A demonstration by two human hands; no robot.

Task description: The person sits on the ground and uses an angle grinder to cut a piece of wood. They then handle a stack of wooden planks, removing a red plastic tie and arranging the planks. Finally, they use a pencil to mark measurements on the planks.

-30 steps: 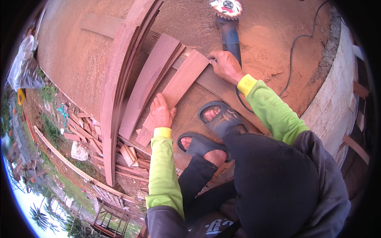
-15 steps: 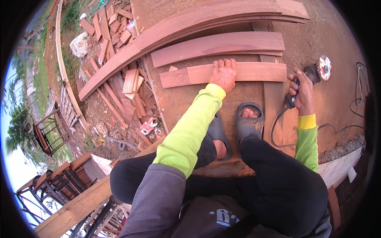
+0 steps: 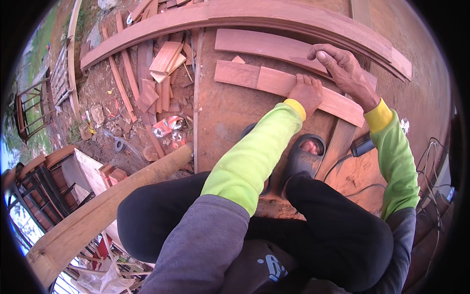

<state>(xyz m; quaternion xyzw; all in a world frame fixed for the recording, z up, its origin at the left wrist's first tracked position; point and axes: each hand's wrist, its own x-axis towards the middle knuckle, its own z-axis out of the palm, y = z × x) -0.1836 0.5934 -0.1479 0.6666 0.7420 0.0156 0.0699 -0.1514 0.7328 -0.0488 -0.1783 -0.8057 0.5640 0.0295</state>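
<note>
My left hand [image 3: 307,93] is closed over the reddish wooden plank [image 3: 275,80] nearest my feet, its fingers curled at the far edge. That plank's right part rests on a ribbed board [image 3: 340,139] lying crosswise beneath. Over the second plank [image 3: 264,45], my right hand [image 3: 346,71] is raised with nothing visible in it, thumb and fingers apart. An angle grinder [image 3: 363,145] lies on the ground by the ribbed board, partly hidden behind my right forearm; a bit of its pale toothed disc [image 3: 404,126] shows past the sleeve.
Long stacked planks [image 3: 254,13] stretch across the far side. Wood offcuts [image 3: 166,60] and litter [image 3: 168,126] lie to the left. My sandalled foot [image 3: 308,154] is close to the plank. Cables [image 3: 431,161] loop at the right, and a thick wooden beam [image 3: 105,206] runs at lower left.
My right hand has let go of the grinder, now on the ground, and moved up and left over the planks. My left hand stays on its plank. The view has shifted.
</note>
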